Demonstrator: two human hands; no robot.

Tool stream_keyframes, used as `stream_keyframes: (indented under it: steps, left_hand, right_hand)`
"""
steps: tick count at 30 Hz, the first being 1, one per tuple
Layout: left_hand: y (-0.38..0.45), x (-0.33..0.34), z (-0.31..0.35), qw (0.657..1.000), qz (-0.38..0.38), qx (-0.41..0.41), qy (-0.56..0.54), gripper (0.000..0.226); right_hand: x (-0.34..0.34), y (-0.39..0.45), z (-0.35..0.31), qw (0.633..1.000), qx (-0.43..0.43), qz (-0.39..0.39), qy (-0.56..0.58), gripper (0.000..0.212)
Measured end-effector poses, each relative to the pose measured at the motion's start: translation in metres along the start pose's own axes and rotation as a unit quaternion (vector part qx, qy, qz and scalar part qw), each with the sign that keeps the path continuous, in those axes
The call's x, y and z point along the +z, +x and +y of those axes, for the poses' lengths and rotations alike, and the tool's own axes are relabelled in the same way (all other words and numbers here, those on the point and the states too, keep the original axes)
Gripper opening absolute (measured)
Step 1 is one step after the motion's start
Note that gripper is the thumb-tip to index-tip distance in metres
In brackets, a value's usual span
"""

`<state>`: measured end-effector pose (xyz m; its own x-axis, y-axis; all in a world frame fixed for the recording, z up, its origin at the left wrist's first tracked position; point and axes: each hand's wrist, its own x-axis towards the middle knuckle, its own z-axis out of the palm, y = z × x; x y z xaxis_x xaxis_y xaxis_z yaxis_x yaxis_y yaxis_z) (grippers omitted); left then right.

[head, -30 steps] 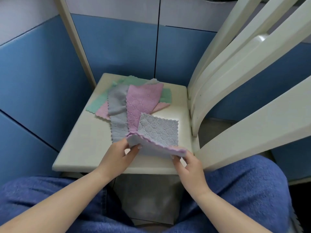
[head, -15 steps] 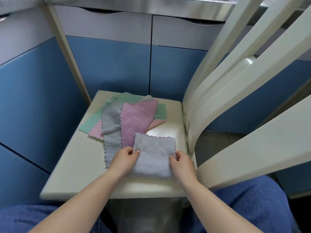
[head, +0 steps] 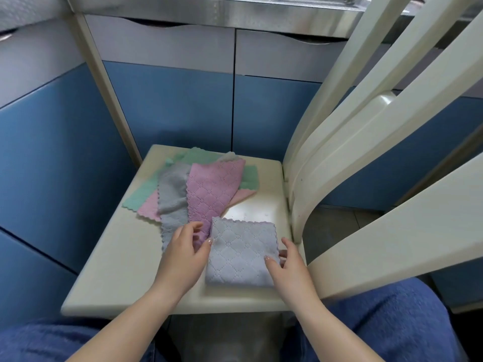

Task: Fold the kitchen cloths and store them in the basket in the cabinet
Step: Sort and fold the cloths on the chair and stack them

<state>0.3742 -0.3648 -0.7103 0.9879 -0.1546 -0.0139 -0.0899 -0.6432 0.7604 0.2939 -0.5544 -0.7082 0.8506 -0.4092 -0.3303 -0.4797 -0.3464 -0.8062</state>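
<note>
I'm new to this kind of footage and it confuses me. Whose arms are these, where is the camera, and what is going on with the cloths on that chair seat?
No machine here: a person wears a wide-angle camera on the head, looking down at their own two bare hands. A cream chair seat serves as the work surface. On it lies a folded grey cloth, flat near the front edge. The left hand touches its left edge and the right hand rests at its right edge, fingers relaxed; neither grips it. Behind lies a loose overlapping pile: a purple cloth, another grey cloth, a green cloth and a pink cloth. No basket shows.
</note>
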Motion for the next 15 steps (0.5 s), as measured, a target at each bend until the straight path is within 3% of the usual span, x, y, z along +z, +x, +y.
stream_keyframes:
  steps: [3,7,10,15]
  left_hand:
    - [-0.008,0.002,0.005,0.987,-0.017,0.132,0.087,0.040]
    - [-0.008,0.022,0.007,0.957,-0.043,0.217,0.189,0.047]
    - [-0.003,0.034,0.009,0.930,-0.055,0.257,0.259,0.045]
    - [0.012,0.042,0.000,0.912,-0.094,0.247,0.313,0.050]
  right_hand:
    - [0.005,-0.003,-0.001,0.995,-0.063,0.007,-0.083,0.063]
    - [0.017,0.004,-0.004,0.968,-0.123,0.010,-0.221,0.059]
    - [0.027,0.011,-0.010,0.925,-0.174,0.035,-0.336,0.050]
    - [0.039,0.034,-0.006,0.888,-0.151,-0.036,-0.433,0.050]
